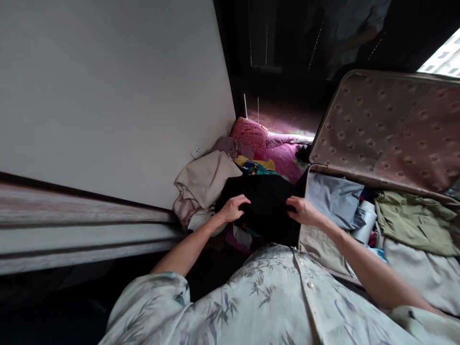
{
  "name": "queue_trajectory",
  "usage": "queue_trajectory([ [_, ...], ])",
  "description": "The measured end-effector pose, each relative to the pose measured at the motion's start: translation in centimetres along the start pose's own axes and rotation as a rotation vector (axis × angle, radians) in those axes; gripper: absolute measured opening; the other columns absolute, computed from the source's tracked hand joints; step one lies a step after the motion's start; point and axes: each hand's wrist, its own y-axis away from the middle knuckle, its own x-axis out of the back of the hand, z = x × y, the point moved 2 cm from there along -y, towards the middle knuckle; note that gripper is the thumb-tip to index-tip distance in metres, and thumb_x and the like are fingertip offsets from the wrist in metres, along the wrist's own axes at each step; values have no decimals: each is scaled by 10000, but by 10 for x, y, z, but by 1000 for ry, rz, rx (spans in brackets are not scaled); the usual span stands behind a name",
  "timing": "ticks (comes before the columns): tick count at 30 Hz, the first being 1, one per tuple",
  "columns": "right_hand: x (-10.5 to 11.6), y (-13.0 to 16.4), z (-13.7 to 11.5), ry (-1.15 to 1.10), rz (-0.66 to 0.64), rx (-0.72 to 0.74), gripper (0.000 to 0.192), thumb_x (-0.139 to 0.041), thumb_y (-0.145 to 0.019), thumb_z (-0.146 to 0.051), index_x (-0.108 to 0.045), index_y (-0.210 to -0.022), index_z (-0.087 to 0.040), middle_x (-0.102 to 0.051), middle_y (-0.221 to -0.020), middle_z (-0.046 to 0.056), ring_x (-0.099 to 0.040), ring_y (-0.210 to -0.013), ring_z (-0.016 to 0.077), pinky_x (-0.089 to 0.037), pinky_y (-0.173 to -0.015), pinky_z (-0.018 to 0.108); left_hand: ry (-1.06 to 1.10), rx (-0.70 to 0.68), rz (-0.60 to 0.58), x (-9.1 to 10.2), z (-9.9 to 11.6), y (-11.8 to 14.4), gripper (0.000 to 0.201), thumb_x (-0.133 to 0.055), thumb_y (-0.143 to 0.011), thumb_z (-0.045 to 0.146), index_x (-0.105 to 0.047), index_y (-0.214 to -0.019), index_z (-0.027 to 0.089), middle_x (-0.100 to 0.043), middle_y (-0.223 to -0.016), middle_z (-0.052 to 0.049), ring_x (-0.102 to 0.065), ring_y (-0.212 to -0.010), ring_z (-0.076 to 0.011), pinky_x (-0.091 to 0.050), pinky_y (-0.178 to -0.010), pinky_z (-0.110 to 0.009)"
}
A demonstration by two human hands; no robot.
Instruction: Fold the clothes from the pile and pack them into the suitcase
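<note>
Black garment [266, 203], pinched between left hand [233, 208] fingers, right hand [304, 211] fingers

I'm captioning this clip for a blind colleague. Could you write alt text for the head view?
Both hands grip a black garment: the left hand on its left edge, the right hand on its right edge, held beside an open suitcase with folded clothes inside. A heap of clothes and a pink cushion lie against the white wall.

Black garment [266, 203]: dark, folded, rumpled, held up above clothes pile beside open suitcase.
</note>
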Motion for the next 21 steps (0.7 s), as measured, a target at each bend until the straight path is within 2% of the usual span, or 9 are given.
queue_trajectory([
  [3,37,-34,17,-65,320,-75,248,-552,-813,-211,-655,-1037,-181,-656,-980,92,-626,-903,219,-481,-819,317,223,177,206,16,-16,-13,382,-677,-747,137,-672,-1126,191,-699,-1082,-58,-658,-1058,-220,-500,-995,-375],
  [5,43,-53,36,-74,480,-268,388,-565,-820,-225,-628,-1197,-160,-676,-1043,125,-642,-961,257,-499,-859,363,321,303,283,19,-30,-20,412,-712,-764,205,-644,-1170,191,-690,-1176,-91,-634,-1161,-246,-476,-1051,-416],
  [6,38,-58,44,-99,495,-375,455,-586,-823,-242,-599,-1266,-144,-687,-1044,136,-651,-967,272,-507,-863,381,369,356,288,18,-38,-23,449,-731,-761,235,-634,-1197,192,-676,-1234,-111,-612,-1222,-265,-463,-1072,-434],
  [8,17,-63,58,-206,395,-540,568,-649,-819,-302,-552,-1346,-115,-711,-975,130,-673,-937,285,-524,-854,400,467,451,263,15,-53,-25,547,-774,-735,289,-614,-1249,190,-638,-1336,-145,-560,-1323,-306,-436,-1106,-468],
  [11,-29,-57,64,-431,202,-620,653,-727,-790,-386,-554,-1355,-108,-724,-911,101,-695,-908,268,-544,-856,391,603,526,231,9,-67,-24,645,-802,-697,322,-600,-1289,168,-602,-1408,-178,-521,-1376,-337,-401,-1141,-501],
  [13,-51,-52,62,-550,208,-646,679,-762,-751,-371,-564,-1350,-117,-726,-1003,109,-697,-949,251,-551,-874,373,687,502,225,7,-67,-25,666,-795,-692,309,-596,-1310,164,-606,-1410,-179,-532,-1364,-328,-393,-1149,-503],
  [16,-65,-50,56,-643,284,-698,662,-746,-702,-249,-586,-1332,-125,-715,-1070,109,-691,-975,237,-562,-874,360,804,393,259,8,-57,-27,738,-767,-665,236,-566,-1374,196,-605,-1424,-145,-539,-1354,-290,-373,-1173,-472],
  [19,-63,-44,44,-679,273,-566,535,-644,-709,-156,-655,-1244,-150,-722,-1011,84,-691,-931,216,-568,-848,341,883,325,300,15,-49,-20,801,-722,-647,199,-533,-1425,222,-619,-1408,-109,-551,-1332,-252,-389,-1162,-418],
  [21,-61,-30,31,-630,160,-283,432,-593,-708,-114,-717,-1119,-170,-720,-1009,76,-683,-931,201,-560,-841,315,863,337,164,20,-48,-6,693,-704,-637,204,-627,-1325,206,-696,-1279,-91,-626,-1208,-246,-459,-1081,-385],
])
